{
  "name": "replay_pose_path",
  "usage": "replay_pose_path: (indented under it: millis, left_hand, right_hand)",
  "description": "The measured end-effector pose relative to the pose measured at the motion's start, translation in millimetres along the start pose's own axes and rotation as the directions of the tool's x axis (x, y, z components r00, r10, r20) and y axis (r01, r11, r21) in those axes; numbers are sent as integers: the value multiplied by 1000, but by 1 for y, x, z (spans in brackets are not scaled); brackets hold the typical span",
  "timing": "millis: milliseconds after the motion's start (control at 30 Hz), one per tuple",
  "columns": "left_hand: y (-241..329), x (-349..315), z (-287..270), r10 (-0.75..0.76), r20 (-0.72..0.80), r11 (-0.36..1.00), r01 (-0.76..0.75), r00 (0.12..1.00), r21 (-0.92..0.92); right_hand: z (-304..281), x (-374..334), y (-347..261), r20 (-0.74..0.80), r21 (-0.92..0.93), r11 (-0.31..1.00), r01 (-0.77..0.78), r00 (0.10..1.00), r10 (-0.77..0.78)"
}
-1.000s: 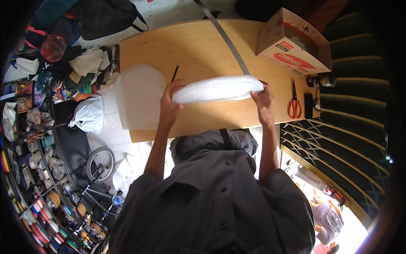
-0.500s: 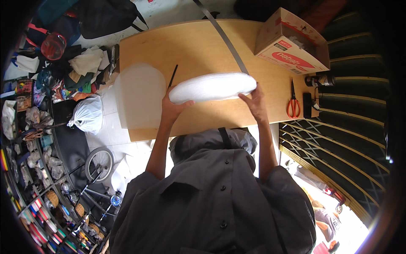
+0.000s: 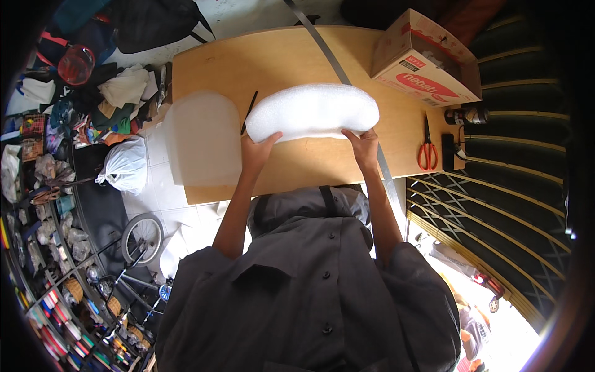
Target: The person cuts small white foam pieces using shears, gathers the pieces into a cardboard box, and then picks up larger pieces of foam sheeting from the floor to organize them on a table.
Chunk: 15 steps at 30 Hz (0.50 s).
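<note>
Two hands grip one white, rounded, foam-like bundle (image 3: 313, 108), which is held out over the pale tan wooden table (image 3: 285, 65); whether its underside touches the tabletop cannot be told. Clock directions are taken from the bundle's middle. The left hand (image 3: 259, 150), at 8 o'clock, is closed on the near edge with its thumb on top; the right hand (image 3: 362, 146), at 4 o'clock, pinches the same edge, its fingers partly hidden beneath. Compared with one second earlier, the bundle has turned from a thin, nearly edge-on profile to a deeper, bean-shaped outline, its far side shifted toward 12 o'clock, and the hands have come closer together. The change suggests that the broad surface is being brought into view, with both hands committed to the hold. The flat grey strip (image 3: 323, 48), formerly seen only beyond the bundle, now shows at 1 o'clock and again between 4 and 5, past the right hand. The thin black rod (image 3: 251, 105) lies at 9 o'clock, just beside the bundle's left end; the translucent, round-topped sheet (image 3: 203, 139) lies between 8 and 9. The orange-handled scissors (image 3: 427, 152) rest near 4 o'clock, and the open white-and-red cardboard carton (image 3: 427, 80) stands at 2 o'clock, both apart from the hands.
</note>
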<state>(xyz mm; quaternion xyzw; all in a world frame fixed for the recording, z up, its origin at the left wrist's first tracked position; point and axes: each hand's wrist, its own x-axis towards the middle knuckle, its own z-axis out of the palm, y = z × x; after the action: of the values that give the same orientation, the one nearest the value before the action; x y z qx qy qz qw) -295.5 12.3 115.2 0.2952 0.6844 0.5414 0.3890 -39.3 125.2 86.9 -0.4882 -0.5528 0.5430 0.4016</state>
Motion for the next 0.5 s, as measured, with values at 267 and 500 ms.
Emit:
replay_pose_path:
  millis: [267, 500]
  left_hand:
    - [-11, -10, 3, 3, -66, 999, -5, 998, -35]
    - [-52, -7, -35, 99, -39, 971, -88, 994, 223]
  right_hand:
    - [3, -7, 11, -70, -180, 976, -122, 991, 111]
    - [0, -19, 16, -74, -120, 988, -99, 993, 90]
